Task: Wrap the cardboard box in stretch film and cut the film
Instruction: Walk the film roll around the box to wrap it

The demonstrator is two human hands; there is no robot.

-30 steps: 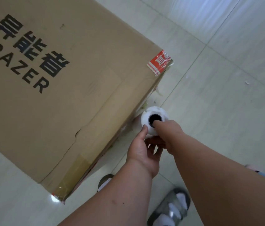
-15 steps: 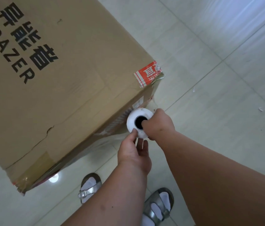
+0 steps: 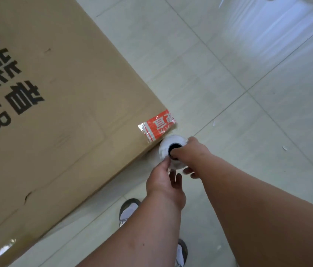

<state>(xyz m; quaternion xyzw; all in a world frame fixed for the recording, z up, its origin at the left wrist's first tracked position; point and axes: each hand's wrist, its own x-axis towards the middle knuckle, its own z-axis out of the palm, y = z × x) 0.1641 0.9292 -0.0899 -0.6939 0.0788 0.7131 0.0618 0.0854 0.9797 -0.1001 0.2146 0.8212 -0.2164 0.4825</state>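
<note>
Both hands, right hand (image 3: 192, 153) and left hand (image 3: 161, 180), apparently gripping the upright film roll (image 3: 172, 151) beside the cardboard box (image 3: 55, 112) corner.

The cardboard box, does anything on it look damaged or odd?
Yes. The cardboard box has a small tear near its front top edge, and the red tape at the corner beside the film roll is wrinkled and peeling.

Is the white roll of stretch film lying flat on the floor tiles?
No, the white roll of stretch film is held upright beside the brown cardboard box corner, with the right hand and left hand on it.
</note>
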